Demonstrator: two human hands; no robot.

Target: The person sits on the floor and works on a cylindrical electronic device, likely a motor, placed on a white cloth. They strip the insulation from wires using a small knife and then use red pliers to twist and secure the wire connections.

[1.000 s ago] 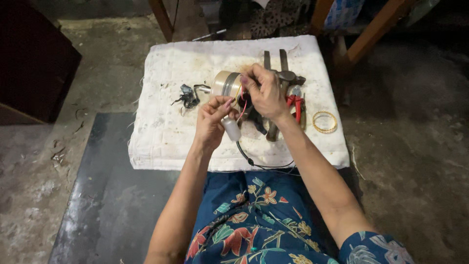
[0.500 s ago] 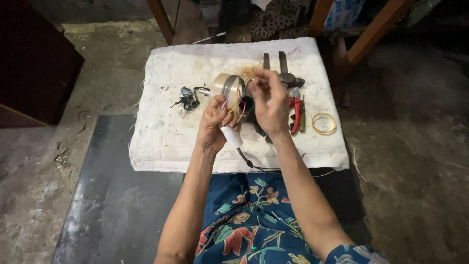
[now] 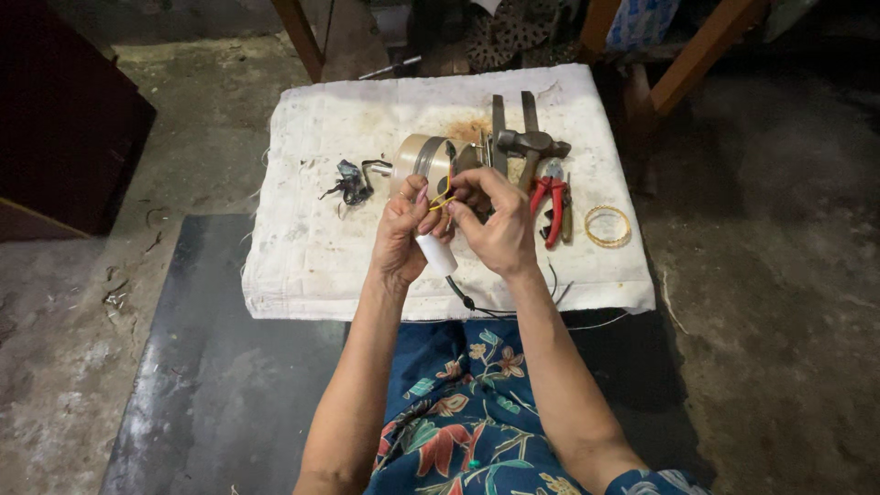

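- Since the earlier frames both hands have been brought closer together above the middle of the cloth-covered board [image 3: 321, 266], and the white cylinder has been tipped lower under the left palm.
- The left hand [image 3: 403, 234] is closed around a small white cylindrical part [image 3: 437, 254], which juts out tilted below the fingers; a black cable [image 3: 463, 298] trails from its lower end toward the near edge.
- The right hand [image 3: 495, 225] is held against the left, thumb and forefinger pinched together on thin yellow wire [image 3: 442, 197] looped between the two hands.
- Just behind the hands, a round motor with a tan metal casing [image 3: 423, 160] lies on its side near the centre.
- A hammer [image 3: 532, 145] is seen across two flat metal bars [image 3: 500, 119] toward the far edge.
- Red-handled pliers [image 3: 548, 197] lie right of the hands, and a coil of golden wire [image 3: 608, 225] lies near the right edge.
- A small black clump of parts [image 3: 348, 181] lies left of the motor.
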